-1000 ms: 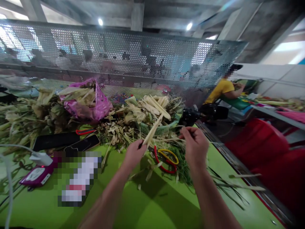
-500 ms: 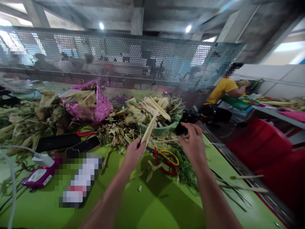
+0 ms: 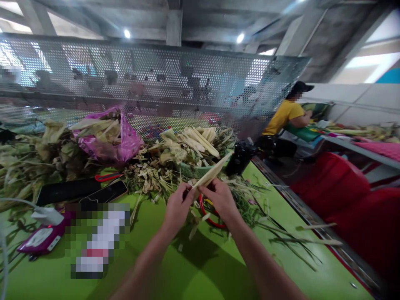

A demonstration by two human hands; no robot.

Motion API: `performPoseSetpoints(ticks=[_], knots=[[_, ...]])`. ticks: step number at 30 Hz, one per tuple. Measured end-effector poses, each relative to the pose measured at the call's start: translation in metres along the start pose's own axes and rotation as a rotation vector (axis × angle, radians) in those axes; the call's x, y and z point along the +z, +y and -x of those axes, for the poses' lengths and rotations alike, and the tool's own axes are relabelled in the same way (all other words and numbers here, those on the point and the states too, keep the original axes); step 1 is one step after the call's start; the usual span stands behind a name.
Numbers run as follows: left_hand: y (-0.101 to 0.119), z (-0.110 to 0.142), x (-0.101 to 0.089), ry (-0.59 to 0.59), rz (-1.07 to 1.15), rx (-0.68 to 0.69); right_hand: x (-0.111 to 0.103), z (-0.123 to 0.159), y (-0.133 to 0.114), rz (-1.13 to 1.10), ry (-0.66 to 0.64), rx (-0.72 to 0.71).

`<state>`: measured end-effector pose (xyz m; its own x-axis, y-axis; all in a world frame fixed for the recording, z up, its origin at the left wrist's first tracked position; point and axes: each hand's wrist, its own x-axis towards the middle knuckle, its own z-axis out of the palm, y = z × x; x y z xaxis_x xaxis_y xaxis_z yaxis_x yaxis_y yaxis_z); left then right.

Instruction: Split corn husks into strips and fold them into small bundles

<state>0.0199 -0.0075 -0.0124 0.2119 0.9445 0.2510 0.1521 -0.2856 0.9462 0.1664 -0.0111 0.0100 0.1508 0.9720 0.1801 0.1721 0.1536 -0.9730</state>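
We saw the left hand (image 3: 177, 208) pinching the lower end of a pale husk strip (image 3: 216, 170) between thumb and fingers, with no gap that we could make out, while the right hand (image 3: 220, 198) pressed thumb and fingertips on it just beside. The strip sat above the green table (image 3: 146, 254), in front of a green basket (image 3: 194, 170), slanting up to the right, its tip near a black object (image 3: 240, 158). We judged that it could split along its grain if the 2 hands pulled unevenly, or bend because so much of it was unsupported. Scissors (image 3: 213, 222) lay below the right hand, blades hidden from us, and a lowered wrist might have knocked them. Around the work we found husk scraps (image 3: 153, 179), a pink bag (image 3: 127, 139), a phone (image 3: 108, 193) and a purple power bank (image 3: 43, 240). Beyond stood a perforated screen (image 3: 156, 83); rightward we noted red chairs (image 3: 337, 183) and a person in yellow (image 3: 286, 115), and overhead 2 lights (image 3: 126, 33).
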Motion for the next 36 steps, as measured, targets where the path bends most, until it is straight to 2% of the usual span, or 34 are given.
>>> performPoseSetpoints(ticks=[4, 10, 13, 15, 18, 20, 25, 27, 31, 34, 36], knots=[[-0.001, -0.001, -0.002, 0.028, -0.006, -0.038, 0.004, 0.001, 0.001, -0.014, -0.033, -0.022], [-0.001, -0.011, -0.018, 0.21, 0.085, -0.148, -0.003, 0.002, 0.002, 0.232, 0.055, -0.088], [0.0, -0.014, -0.024, 0.321, 0.153, -0.106, -0.006, 0.002, -0.001, 0.3, 0.069, -0.1], [0.0, -0.013, -0.022, 0.226, 0.205, -0.063, -0.005, 0.003, -0.004, 0.332, 0.069, -0.12], [-0.001, -0.011, -0.014, -0.043, 0.158, -0.034, -0.003, 0.004, -0.006, 0.331, 0.061, -0.136], [-0.003, -0.01, -0.009, -0.106, 0.112, -0.051, -0.001, 0.004, -0.006, 0.272, 0.055, -0.114], [-0.008, -0.012, -0.008, -0.09, 0.25, -0.138, 0.002, 0.005, -0.01, 0.135, 0.025, -0.069], [-0.009, -0.014, -0.011, -0.027, 0.274, -0.164, 0.003, 0.007, -0.012, 0.168, -0.01, -0.077], [-0.006, -0.015, -0.018, 0.096, 0.195, -0.17, 0.007, 0.012, -0.01, 0.36, -0.172, -0.093], [-0.002, -0.014, -0.02, 0.103, 0.234, -0.171, 0.009, 0.013, -0.005, 0.438, -0.213, -0.092], [0.0, -0.014, -0.02, 0.089, 0.31, -0.192, 0.01, 0.012, -0.002, 0.413, -0.212, -0.08]])
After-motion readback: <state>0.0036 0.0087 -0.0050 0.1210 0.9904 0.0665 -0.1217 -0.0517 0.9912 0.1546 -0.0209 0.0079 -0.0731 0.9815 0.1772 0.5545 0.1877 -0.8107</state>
